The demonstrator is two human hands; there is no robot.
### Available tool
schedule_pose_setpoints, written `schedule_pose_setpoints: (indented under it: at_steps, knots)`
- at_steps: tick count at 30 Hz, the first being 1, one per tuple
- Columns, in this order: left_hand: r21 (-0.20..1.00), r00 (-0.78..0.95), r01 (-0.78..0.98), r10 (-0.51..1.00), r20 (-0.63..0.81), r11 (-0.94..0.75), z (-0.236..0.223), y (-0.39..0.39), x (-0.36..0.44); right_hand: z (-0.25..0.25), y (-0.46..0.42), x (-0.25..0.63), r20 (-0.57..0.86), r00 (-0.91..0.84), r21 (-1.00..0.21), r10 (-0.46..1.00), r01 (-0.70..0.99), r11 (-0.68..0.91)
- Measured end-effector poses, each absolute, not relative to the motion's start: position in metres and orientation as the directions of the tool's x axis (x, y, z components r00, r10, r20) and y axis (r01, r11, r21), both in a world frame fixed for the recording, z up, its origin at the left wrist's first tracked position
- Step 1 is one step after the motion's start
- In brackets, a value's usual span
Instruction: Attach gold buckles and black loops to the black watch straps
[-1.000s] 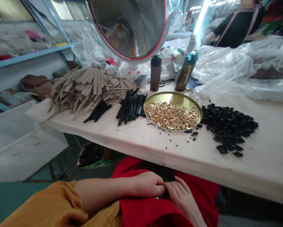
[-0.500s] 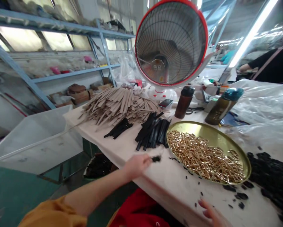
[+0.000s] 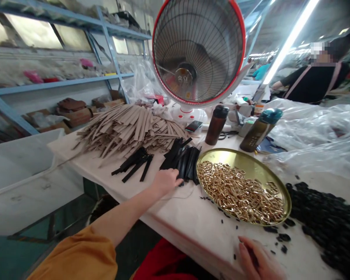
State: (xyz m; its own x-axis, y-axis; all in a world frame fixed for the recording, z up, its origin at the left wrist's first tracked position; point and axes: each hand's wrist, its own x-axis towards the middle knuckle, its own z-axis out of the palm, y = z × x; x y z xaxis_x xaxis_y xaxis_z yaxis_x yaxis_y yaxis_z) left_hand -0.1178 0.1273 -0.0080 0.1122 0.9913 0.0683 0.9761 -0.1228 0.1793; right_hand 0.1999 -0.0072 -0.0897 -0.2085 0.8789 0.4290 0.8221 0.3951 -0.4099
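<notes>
My left hand reaches to the near ends of a pile of flat black strips, its fingers bent and closed on a strip there. A smaller group of black strips lies to the left of it. A thin thread curves over the table just below the hand. My right hand rests low at the table's near side, fingers loosely stretched and apart, with nothing visible in them. Small black bits lie around it. Beyond it stands a round gold tray filled with gold metal buckles.
Beige strips are heaped at the back left, before a red-rimmed heater. Two bottles stand behind the tray. Black pieces are piled at right. A white bin is at left. Another person works at far right.
My left hand has moved up to the black strip pile; the small dark thing at its fingertips no longer shows. The smaller strip group looks more spread out. The view has turned right.
</notes>
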Motion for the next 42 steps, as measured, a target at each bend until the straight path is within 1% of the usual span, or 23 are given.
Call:
schedule_pose_setpoints:
  at_steps: [3, 7, 10, 13, 15, 16, 17, 18, 19, 21, 22, 23, 24, 25, 26, 28, 31, 33, 35, 38, 42]
  knots:
    - [0.163, 0.075, 0.983, 0.996, 0.055, -0.083, -0.023, 0.128, -0.096, -0.087, -0.008, 0.197, 0.452, -0.189, -0.427, 0.872, 0.812, 0.398]
    - [0.149, 0.022, 0.988, 0.997, 0.078, -0.033, -0.025, 0.130, -0.101, -0.085, -0.010, 0.191, 0.470, -0.145, -0.470, 0.871, 0.794, 0.386]
    - [0.149, 0.017, 0.988, 0.989, 0.147, -0.039, -0.006, 0.127, -0.108, -0.082, -0.011, 0.189, 0.442, -0.127, -0.519, 0.888, 0.771, 0.369]
    - [0.164, 0.019, 0.984, 0.956, 0.293, -0.070, 0.028, 0.117, -0.105, -0.077, -0.013, 0.189, 0.441, -0.101, -0.565, 0.892, 0.741, 0.363]
    - [0.194, 0.034, 0.973, 0.910, 0.414, -0.125, 0.053, 0.103, -0.095, -0.074, -0.014, 0.188, 0.445, -0.071, -0.602, 0.893, 0.715, 0.357]
    - [0.232, 0.073, 0.948, 0.861, 0.504, -0.216, 0.063, 0.093, -0.087, -0.073, -0.015, 0.188, 0.449, -0.060, -0.611, 0.892, 0.708, 0.355]
    - [0.256, 0.121, 0.918, 0.830, 0.545, -0.302, 0.070, 0.082, -0.076, -0.071, -0.015, 0.187, 0.453, -0.050, -0.616, 0.890, 0.704, 0.353]
    - [0.277, 0.175, 0.888, 0.826, 0.535, -0.367, 0.075, 0.069, -0.064, -0.071, -0.015, 0.187, 0.457, -0.041, -0.619, 0.889, 0.702, 0.351]
    - [0.302, 0.226, 0.867, 0.854, 0.469, -0.396, 0.076, 0.056, -0.051, -0.070, -0.015, 0.189, 0.461, -0.030, -0.621, 0.887, 0.703, 0.346]
    - [0.356, 0.256, 0.872, 0.934, 0.250, -0.334, 0.069, 0.028, -0.022, -0.069, -0.014, 0.197, 0.464, 0.004, -0.629, 0.886, 0.706, 0.326]
    - [0.401, 0.281, 0.862, 0.951, 0.132, -0.311, 0.062, 0.015, -0.008, -0.068, -0.013, 0.205, 0.464, 0.027, -0.631, 0.885, 0.711, 0.309]
    - [0.471, 0.309, 0.834, 0.951, 0.034, -0.288, 0.053, 0.003, 0.005, -0.068, -0.011, 0.215, 0.463, 0.053, -0.631, 0.885, 0.721, 0.287]
    - [0.566, 0.349, 0.784, 0.935, -0.061, -0.256, 0.044, -0.008, 0.016, -0.067, -0.009, 0.227, 0.461, 0.080, -0.627, 0.884, 0.734, 0.261]
    - [0.663, 0.393, 0.721, 0.907, -0.153, -0.201, 0.035, -0.018, 0.025, -0.066, -0.005, 0.240, 0.458, 0.105, -0.619, 0.883, 0.750, 0.232]
    - [0.747, 0.421, 0.655, 0.876, -0.237, -0.113, 0.026, -0.027, 0.032, -0.065, -0.001, 0.254, 0.452, 0.124, -0.607, 0.883, 0.768, 0.203]
    - [0.843, 0.452, 0.532, 0.814, -0.365, 0.082, 0.014, -0.041, 0.042, -0.063, 0.009, 0.280, 0.435, 0.130, -0.570, 0.891, 0.806, 0.161]
    - [0.866, 0.477, 0.402, 0.740, -0.475, 0.297, 0.007, -0.056, 0.047, -0.058, 0.023, 0.307, 0.399, 0.070, -0.493, 0.914, 0.857, 0.149]
    - [0.838, 0.473, 0.386, 0.697, -0.538, 0.385, 0.009, -0.061, 0.047, -0.053, 0.032, 0.319, 0.379, 0.061, -0.444, 0.923, 0.887, 0.123]
    - [0.812, 0.427, 0.399, 0.697, -0.576, 0.427, 0.012, -0.064, 0.047, -0.047, 0.042, 0.329, 0.361, 0.093, -0.401, 0.928, 0.914, 0.065]
    - [0.806, 0.347, 0.375, 0.737, -0.580, 0.457, 0.015, -0.065, 0.044, -0.042, 0.058, 0.337, 0.312, 0.106, -0.339, 0.944, 0.941, 0.006]
    - [0.822, 0.405, 0.314, 0.716, -0.568, 0.475, 0.014, -0.069, 0.039, -0.044, 0.072, 0.329, 0.246, 0.067, -0.288, 0.967, 0.958, 0.007]
